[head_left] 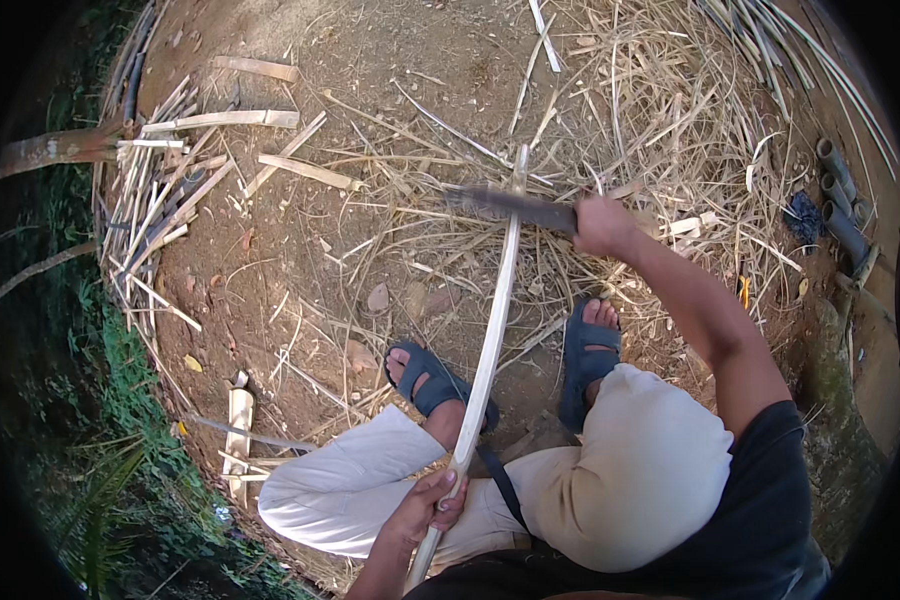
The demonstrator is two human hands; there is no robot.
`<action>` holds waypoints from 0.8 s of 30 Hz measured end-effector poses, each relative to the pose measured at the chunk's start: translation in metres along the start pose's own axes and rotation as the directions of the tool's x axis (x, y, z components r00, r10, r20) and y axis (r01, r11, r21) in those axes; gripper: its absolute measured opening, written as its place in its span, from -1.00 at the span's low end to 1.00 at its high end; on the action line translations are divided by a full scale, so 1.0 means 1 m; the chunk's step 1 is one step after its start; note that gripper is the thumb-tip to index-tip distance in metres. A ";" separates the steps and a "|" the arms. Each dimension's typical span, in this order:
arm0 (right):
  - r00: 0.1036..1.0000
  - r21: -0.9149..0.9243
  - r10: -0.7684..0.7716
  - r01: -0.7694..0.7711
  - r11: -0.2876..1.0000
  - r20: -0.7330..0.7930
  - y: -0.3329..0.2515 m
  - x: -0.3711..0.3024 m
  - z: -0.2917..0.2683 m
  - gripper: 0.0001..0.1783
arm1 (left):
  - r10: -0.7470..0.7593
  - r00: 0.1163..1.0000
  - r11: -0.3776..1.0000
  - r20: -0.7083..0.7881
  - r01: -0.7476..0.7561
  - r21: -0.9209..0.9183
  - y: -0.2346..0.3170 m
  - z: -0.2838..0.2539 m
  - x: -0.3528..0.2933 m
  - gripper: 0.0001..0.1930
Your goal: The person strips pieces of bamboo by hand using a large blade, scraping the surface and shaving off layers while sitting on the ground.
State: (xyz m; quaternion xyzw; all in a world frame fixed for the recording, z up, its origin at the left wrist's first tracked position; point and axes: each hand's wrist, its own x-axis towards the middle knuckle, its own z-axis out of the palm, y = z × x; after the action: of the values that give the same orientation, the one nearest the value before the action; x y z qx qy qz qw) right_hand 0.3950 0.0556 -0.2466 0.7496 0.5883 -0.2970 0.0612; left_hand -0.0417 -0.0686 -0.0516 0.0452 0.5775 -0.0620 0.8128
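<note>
My left hand [432, 507] is closed around the lower part of a long, pale split bamboo strip [490, 350], close to my lap. The strip slants up and away from me, between my sandalled feet, and its far end is over the littered ground. My right hand [604, 228] grips the handle of a machete, fingers wrapped round it. The dark machete blade [540, 212] points left and lies across the strip near its far end, its tip blurred by motion. Whether the blade touches or cuts into the strip I cannot tell.
Thin bamboo shavings [660, 120] cover the ground ahead and to the right. Cut bamboo pieces [165, 210] are piled at the left, near green plants [120, 400]. A short bamboo section [239, 430] lies at my left. Dark tubes [842, 205] stand at the far right.
</note>
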 end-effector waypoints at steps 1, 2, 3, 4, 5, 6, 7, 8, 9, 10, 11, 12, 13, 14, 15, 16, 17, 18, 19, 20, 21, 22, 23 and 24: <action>0.999 -0.042 -0.001 0.003 0.999 0.048 -0.001 -0.013 -0.010 -0.69 | -0.012 1.000 1.000 0.011 0.012 0.007 -0.005 0.002 -0.002 -0.68; 0.997 0.010 0.074 -0.075 0.997 0.014 0.006 -0.008 -0.008 -0.69 | 0.011 1.000 0.998 0.006 -0.011 0.054 -0.007 0.001 -0.006 -0.67; 0.988 0.063 0.151 -0.150 0.987 -0.016 0.018 0.005 -0.005 -0.69 | 0.035 0.999 0.994 0.002 -0.035 0.100 -0.007 -0.002 -0.012 -0.65; 0.972 0.128 0.231 -0.223 0.966 -0.048 0.022 0.014 -0.006 -0.69 | 0.061 0.998 0.986 -0.006 -0.059 0.156 -0.004 -0.004 -0.019 -0.64; 0.979 0.091 0.187 -0.180 0.980 -0.078 0.024 0.017 -0.004 -0.71 | 0.042 0.999 0.987 -0.009 -0.040 0.155 -0.001 0.004 -0.024 -0.60; 0.980 0.101 0.185 -0.177 0.979 -0.075 0.024 0.015 0.002 -0.71 | 0.062 0.998 0.984 0.006 -0.062 0.168 -0.008 -0.001 -0.022 -0.60; 0.982 0.112 0.174 -0.165 0.980 -0.074 0.017 0.015 0.006 -0.70 | 0.090 0.996 0.980 0.018 -0.092 0.176 -0.021 -0.010 -0.022 -0.59; 0.982 0.118 0.163 -0.151 0.981 -0.098 0.012 0.017 0.001 -0.69 | 0.137 0.990 0.971 0.042 -0.142 0.191 -0.024 -0.013 -0.021 -0.59; 0.969 0.155 0.166 -0.138 0.978 -0.184 0.006 0.010 0.001 -0.69 | 0.134 0.990 0.973 0.037 -0.139 0.187 -0.030 -0.016 -0.032 -0.58; 0.957 0.198 0.175 -0.130 0.971 -0.232 0.000 0.004 -0.007 -0.68 | 0.154 0.988 0.967 0.027 -0.156 0.201 -0.031 -0.015 -0.037 -0.58; 0.943 0.249 0.187 -0.118 0.961 -0.274 -0.008 -0.005 -0.019 -0.68 | 0.171 0.985 0.962 0.010 -0.169 0.217 -0.032 -0.016 -0.046 -0.58; 0.928 0.297 0.200 -0.103 0.949 -0.315 -0.016 -0.012 -0.027 -0.67 | 0.188 0.982 0.956 -0.007 -0.181 0.232 -0.033 -0.016 -0.055 -0.58; 0.895 0.357 0.184 -0.030 0.933 -0.406 -0.018 -0.015 -0.036 -0.67 | 0.189 0.981 0.957 -0.032 -0.177 0.232 -0.029 -0.011 -0.065 -0.60; 0.895 0.422 0.195 -0.008 0.906 -0.402 -0.023 -0.013 -0.048 -0.67 | 0.200 0.978 0.956 -0.058 -0.182 0.231 -0.026 -0.007 -0.070 -0.61; 0.896 0.484 0.204 0.014 0.875 -0.395 -0.027 -0.012 -0.061 -0.67 | 0.210 0.974 0.955 -0.083 -0.186 0.230 -0.023 -0.003 -0.074 -0.62; 0.893 0.540 0.211 0.042 0.841 -0.397 -0.034 -0.012 -0.077 -0.67 | 0.228 0.968 0.952 -0.102 -0.200 0.233 -0.021 0.000 -0.077 -0.63; 0.856 0.628 0.250 0.107 0.771 -0.453 -0.046 -0.015 -0.090 -0.69 | 0.306 0.952 0.906 -0.029 -0.282 0.314 -0.019 0.005 -0.081 -0.62; 0.822 0.591 0.209 0.182 0.786 -0.530 -0.058 -0.022 -0.103 -0.71 | 0.327 0.945 0.897 -0.018 -0.304 0.321 -0.017 0.011 -0.087 -0.62; 0.781 0.544 0.159 0.257 0.799 -0.604 -0.075 -0.034 -0.121 -0.73 | 0.351 0.937 0.887 -0.007 -0.330 0.322 -0.015 0.018 -0.090 -0.61; 0.732 0.489 0.113 0.324 0.810 -0.672 -0.090 -0.049 -0.137 -0.76 | 0.371 0.929 0.877 0.010 -0.354 0.324 -0.013 0.023 -0.092 -0.61; 0.695 0.317 -0.032 0.368 0.874 -0.718 -0.102 -0.066 -0.147 -0.76 | 0.421 0.905 0.859 0.061 -0.419 0.296 -0.010 0.025 -0.094 -0.60; 0.656 0.135 -0.180 0.400 0.907 -0.733 -0.114 -0.085 -0.153 -0.77 | 0.449 0.893 0.854 0.046 -0.443 0.274 -0.007 0.029 -0.096 -0.60; 0.613 -0.041 -0.319 0.423 0.905 -0.723 -0.122 -0.094 -0.161 -0.76 | 0.475 0.880 0.848 0.022 -0.464 0.258 -0.005 0.034 -0.100 -0.59; 0.545 -0.154 -0.412 0.457 0.876 -0.730 -0.126 -0.094 -0.172 -0.78 | 0.499 0.866 0.841 -0.004 -0.484 0.242 -0.004 0.038 -0.105 -0.58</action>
State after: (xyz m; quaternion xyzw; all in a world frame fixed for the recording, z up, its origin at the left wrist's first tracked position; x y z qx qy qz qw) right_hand 0.3312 0.0896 -0.0247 0.6358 0.7191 0.0138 -0.2802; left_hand -0.0409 -0.0726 0.0597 0.2889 0.5622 0.0826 0.7705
